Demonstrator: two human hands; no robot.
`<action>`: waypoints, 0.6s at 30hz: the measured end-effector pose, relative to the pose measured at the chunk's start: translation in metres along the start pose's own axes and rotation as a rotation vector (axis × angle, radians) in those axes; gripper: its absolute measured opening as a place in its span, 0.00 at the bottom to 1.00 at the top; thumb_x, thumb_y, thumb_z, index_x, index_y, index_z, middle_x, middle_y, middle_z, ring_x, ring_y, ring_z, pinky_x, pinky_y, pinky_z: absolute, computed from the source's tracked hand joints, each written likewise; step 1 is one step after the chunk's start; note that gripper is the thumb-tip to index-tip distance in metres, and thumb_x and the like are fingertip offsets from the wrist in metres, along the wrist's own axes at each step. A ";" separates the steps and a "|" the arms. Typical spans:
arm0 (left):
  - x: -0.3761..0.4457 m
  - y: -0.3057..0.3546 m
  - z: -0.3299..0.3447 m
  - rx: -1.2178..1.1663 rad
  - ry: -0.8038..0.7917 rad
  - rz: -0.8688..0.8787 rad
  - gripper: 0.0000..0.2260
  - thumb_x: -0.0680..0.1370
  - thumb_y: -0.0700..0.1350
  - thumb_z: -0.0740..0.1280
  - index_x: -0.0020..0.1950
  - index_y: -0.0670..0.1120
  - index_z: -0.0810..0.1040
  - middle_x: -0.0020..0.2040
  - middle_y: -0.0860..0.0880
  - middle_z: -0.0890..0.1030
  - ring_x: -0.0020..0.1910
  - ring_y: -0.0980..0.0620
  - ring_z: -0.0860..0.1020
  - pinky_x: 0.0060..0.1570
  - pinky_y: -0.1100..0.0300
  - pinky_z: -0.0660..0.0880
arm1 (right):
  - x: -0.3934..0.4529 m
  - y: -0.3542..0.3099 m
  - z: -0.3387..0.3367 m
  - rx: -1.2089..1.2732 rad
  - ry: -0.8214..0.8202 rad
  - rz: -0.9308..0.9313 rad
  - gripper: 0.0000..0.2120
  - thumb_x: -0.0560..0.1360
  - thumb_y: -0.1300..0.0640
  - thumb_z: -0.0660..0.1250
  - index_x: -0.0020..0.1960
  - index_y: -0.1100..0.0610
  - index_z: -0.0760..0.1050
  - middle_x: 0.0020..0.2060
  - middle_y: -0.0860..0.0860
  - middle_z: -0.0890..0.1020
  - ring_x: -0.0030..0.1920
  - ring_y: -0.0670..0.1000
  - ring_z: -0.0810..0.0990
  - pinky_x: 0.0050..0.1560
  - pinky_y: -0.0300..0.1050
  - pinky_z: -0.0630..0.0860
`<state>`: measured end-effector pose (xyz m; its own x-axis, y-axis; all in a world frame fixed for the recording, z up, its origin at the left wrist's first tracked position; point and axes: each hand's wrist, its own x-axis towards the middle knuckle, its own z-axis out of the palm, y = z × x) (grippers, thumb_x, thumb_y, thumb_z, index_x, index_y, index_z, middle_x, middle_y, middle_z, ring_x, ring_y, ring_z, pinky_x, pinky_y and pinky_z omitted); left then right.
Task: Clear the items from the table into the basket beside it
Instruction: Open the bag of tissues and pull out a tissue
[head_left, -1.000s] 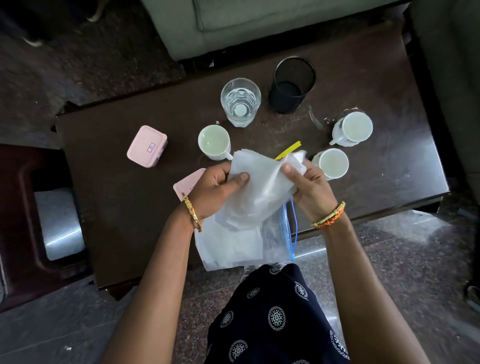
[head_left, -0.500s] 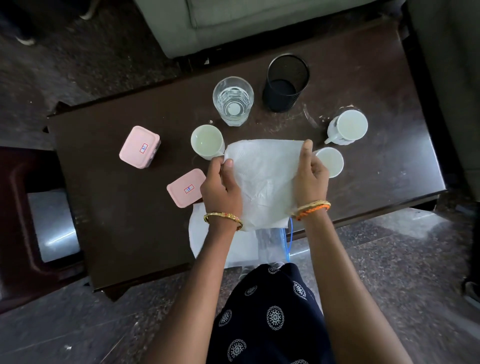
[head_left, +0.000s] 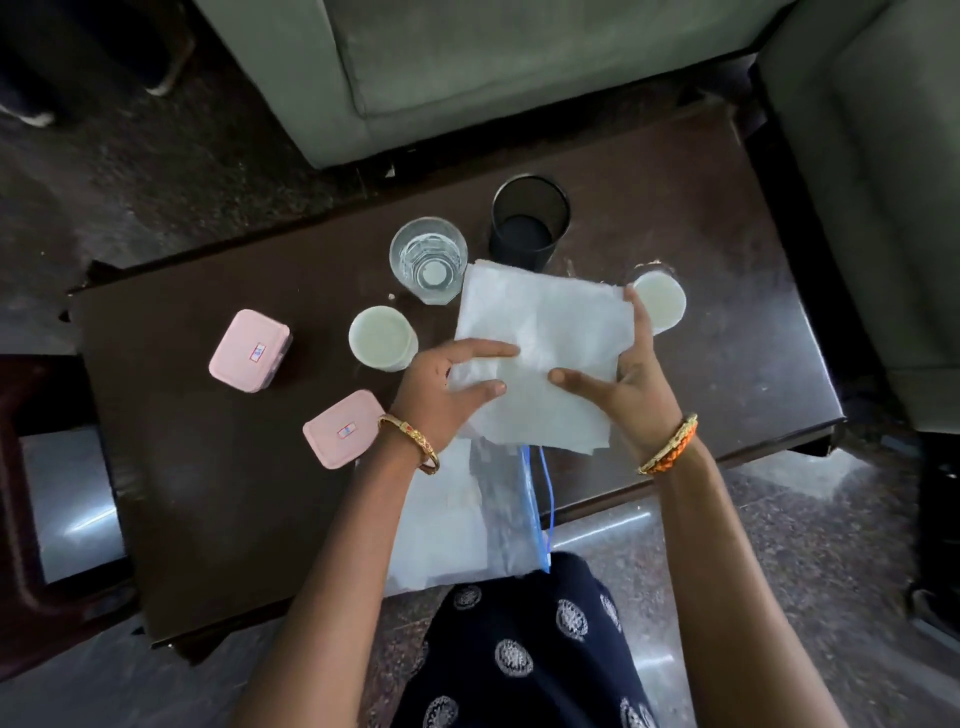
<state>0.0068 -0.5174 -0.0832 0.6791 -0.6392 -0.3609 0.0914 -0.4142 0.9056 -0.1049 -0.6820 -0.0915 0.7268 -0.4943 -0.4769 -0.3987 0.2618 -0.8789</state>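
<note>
Pink plastic leads my sweep from the left: two small lidded boxes on the dark table, light, rigid, easily pinched across the short sides. Next a white cup, stiff and breakable, best taken round the wall. My left hand and right hand pinch the white paper sheets between thumb and fingers, holding them above the tabletop; I judge them limp and light, needing support at both side edges. Beneath lies a clear plastic bag, slippery. Behind, a glass tumbler, fragile, and a black mesh pot. Far right, another white cup. I cannot see the basket clearly
</note>
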 end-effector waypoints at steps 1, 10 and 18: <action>0.006 0.005 0.000 0.023 0.025 -0.019 0.19 0.69 0.33 0.72 0.54 0.54 0.80 0.53 0.58 0.80 0.56 0.61 0.77 0.61 0.57 0.73 | 0.006 -0.006 -0.004 0.029 0.008 -0.002 0.46 0.65 0.69 0.74 0.73 0.51 0.52 0.67 0.55 0.70 0.62 0.52 0.76 0.55 0.49 0.79; 0.071 0.046 0.026 0.623 0.285 0.306 0.31 0.72 0.35 0.68 0.73 0.47 0.63 0.56 0.41 0.79 0.56 0.41 0.77 0.46 0.49 0.78 | 0.077 -0.060 0.011 -0.228 0.480 -0.191 0.13 0.68 0.61 0.73 0.52 0.59 0.78 0.43 0.47 0.82 0.42 0.46 0.80 0.36 0.25 0.74; 0.117 0.059 0.027 0.623 0.417 0.373 0.31 0.71 0.26 0.63 0.72 0.41 0.64 0.52 0.38 0.79 0.51 0.39 0.77 0.40 0.51 0.76 | 0.125 -0.090 0.023 -0.182 0.525 -0.206 0.03 0.70 0.58 0.72 0.42 0.57 0.80 0.31 0.45 0.79 0.29 0.38 0.75 0.31 0.29 0.74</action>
<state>0.0723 -0.6345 -0.0782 0.8101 -0.5638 0.1608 -0.5287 -0.5840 0.6160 0.0346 -0.7484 -0.0718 0.4440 -0.8759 -0.1892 -0.4018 -0.0059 -0.9157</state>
